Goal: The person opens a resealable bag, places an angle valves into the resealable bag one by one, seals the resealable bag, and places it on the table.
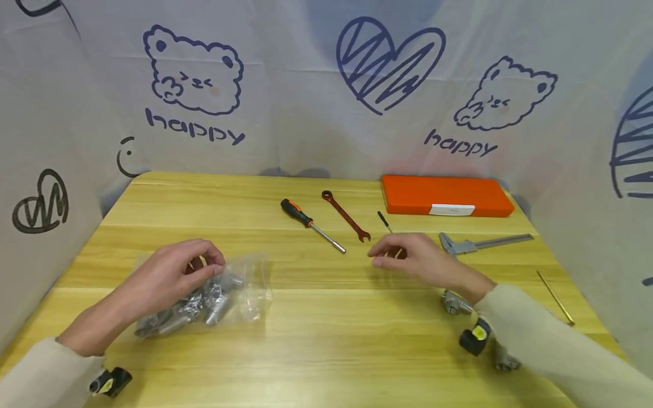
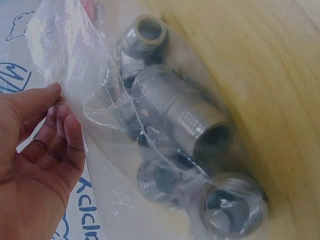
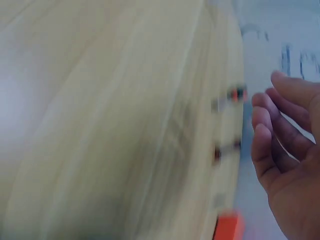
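Observation:
A clear plastic bag [image 1: 255,294] lies on the left of the table with several metal threaded pipe fittings [image 2: 195,120] inside. My left hand [image 1: 176,272] is over it; in the left wrist view, thumb and fingertips pinch the film along its edge. My right hand [image 1: 415,258] is raised over the table to the right, fingers loosely bent and nothing in them. Beyond and beside that hand are a small black-handled tool [image 1: 384,220] and a grey caliper [image 1: 461,246]. Metal fittings [image 1: 454,303] lie under the right forearm, partly hidden by the sleeve.
A black-and-orange screwdriver [image 1: 313,225] and a reddish wrench [image 1: 346,216] lie mid-table towards the back. At the back right is an orange case [image 1: 449,192]. A thin brass rod [image 1: 556,297] lies near the right edge. Printed cloth [image 1: 306,113] hangs behind the table and at its sides.

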`<action>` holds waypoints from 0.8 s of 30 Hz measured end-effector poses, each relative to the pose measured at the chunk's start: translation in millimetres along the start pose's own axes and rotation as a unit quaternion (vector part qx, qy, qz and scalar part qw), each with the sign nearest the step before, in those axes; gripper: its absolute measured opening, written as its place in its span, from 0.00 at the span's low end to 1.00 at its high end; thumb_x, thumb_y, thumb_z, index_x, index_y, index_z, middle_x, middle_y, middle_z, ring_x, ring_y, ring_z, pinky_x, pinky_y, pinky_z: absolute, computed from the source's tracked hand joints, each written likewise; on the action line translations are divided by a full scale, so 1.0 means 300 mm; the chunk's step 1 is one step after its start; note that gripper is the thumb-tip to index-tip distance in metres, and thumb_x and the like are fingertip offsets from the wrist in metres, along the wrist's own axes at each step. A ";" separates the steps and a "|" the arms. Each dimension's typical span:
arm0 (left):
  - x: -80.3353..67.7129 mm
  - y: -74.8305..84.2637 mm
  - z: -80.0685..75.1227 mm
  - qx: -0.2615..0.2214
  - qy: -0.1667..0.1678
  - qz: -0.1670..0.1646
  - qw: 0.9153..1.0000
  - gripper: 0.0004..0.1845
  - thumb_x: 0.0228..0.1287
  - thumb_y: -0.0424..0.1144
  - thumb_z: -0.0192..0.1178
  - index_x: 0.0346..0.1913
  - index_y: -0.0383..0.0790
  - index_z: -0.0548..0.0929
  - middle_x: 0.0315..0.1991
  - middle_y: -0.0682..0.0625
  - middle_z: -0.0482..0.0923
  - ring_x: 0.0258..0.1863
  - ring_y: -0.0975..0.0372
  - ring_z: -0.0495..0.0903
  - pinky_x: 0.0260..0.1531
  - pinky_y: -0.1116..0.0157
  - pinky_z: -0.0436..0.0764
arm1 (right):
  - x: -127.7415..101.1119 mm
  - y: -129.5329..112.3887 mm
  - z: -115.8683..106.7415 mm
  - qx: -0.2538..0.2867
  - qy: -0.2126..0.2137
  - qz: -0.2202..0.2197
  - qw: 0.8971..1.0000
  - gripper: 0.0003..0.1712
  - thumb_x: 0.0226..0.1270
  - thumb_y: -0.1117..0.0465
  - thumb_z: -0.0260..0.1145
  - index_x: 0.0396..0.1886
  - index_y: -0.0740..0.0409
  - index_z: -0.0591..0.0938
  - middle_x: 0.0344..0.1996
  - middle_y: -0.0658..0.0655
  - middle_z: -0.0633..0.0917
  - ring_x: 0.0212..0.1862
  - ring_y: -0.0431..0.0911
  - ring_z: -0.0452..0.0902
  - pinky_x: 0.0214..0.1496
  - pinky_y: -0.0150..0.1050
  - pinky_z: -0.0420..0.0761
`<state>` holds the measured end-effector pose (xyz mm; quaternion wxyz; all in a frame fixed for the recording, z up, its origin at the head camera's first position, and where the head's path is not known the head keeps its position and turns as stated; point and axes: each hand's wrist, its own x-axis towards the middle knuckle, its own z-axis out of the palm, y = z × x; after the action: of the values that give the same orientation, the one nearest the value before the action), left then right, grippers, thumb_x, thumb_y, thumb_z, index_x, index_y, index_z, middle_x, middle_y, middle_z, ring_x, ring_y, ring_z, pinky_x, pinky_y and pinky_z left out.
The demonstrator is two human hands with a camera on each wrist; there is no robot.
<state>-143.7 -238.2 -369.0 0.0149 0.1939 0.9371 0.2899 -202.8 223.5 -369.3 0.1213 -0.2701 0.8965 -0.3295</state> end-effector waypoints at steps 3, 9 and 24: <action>0.004 -0.001 0.001 0.002 -0.001 -0.001 1.000 0.01 0.78 0.39 0.68 0.46 0.48 0.88 0.38 0.59 0.86 0.33 0.69 0.79 0.33 0.69 0.82 | -0.094 0.092 -0.092 -0.011 0.003 0.014 1.000 0.12 0.81 0.55 0.71 0.56 0.53 0.91 0.47 0.48 0.91 0.44 0.43 0.82 0.49 0.36 0.84; 0.009 -0.004 0.002 0.001 -0.005 -0.002 1.000 0.01 0.78 0.39 0.68 0.47 0.48 0.88 0.38 0.59 0.86 0.34 0.69 0.80 0.33 0.69 0.82 | -0.268 0.248 -0.214 -0.016 -0.021 0.052 0.998 0.11 0.82 0.57 0.69 0.56 0.51 0.91 0.51 0.52 0.91 0.43 0.37 0.79 0.44 0.33 0.82; 0.016 0.000 0.002 -0.001 -0.006 -0.002 1.000 0.02 0.78 0.38 0.68 0.47 0.49 0.88 0.37 0.59 0.85 0.33 0.68 0.80 0.32 0.68 0.82 | -0.406 0.321 -0.190 -0.059 -0.074 0.050 0.994 0.09 0.69 0.47 0.80 0.41 0.41 0.89 0.30 0.39 0.84 0.33 0.32 0.74 0.33 0.32 0.76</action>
<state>-148.1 -236.1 -369.1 0.0210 0.1941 0.9370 0.2898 -163.8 383.4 -384.8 0.1874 -0.2551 0.9154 -0.2487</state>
